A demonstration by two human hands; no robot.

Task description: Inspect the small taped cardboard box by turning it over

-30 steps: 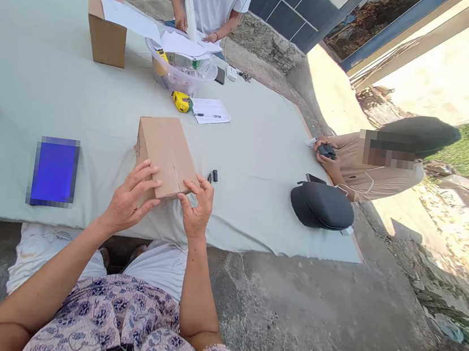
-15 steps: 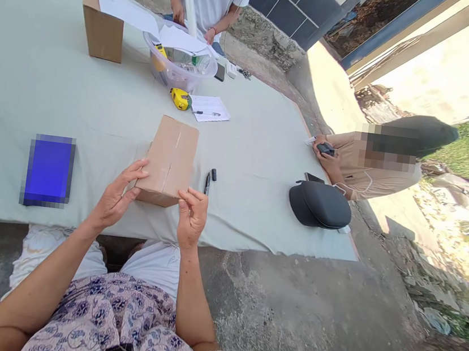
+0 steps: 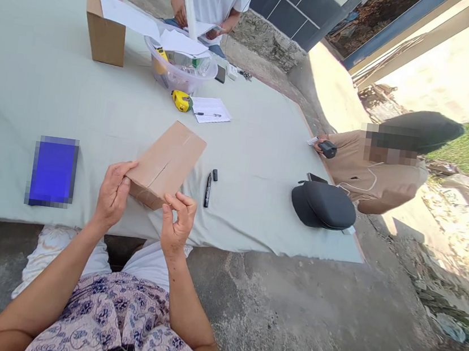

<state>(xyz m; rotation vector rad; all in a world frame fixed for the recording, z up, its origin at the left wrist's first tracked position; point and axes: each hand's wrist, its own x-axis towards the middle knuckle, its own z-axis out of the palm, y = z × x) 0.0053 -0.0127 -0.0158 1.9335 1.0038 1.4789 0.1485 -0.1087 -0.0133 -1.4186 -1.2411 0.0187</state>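
A brown cardboard box [image 3: 170, 159], with a seam running along its top, sits turned at an angle near the table's front edge. My left hand [image 3: 113, 192] grips its near left corner, thumb on the side and fingers at the top edge. At the near right corner my right hand [image 3: 178, 220] pinches the box edge between thumb and fingertips. Just right of the box lies a black marker [image 3: 207, 189], with its cap [image 3: 215, 175] beside the tip.
A blurred blue object [image 3: 53, 171] lies to the left. Farther back are a yellow tape measure [image 3: 181, 100], a notepad [image 3: 212, 110], a clear plastic basin [image 3: 178, 77] and another cardboard box [image 3: 106, 37]. A black case [image 3: 322, 205] rests at right. Two people are at the table.
The box has turned clockwise, its far end swinging right. Both my hands have shifted slightly left with it. The person at the right has raised an arm; the person at the back now holds papers.
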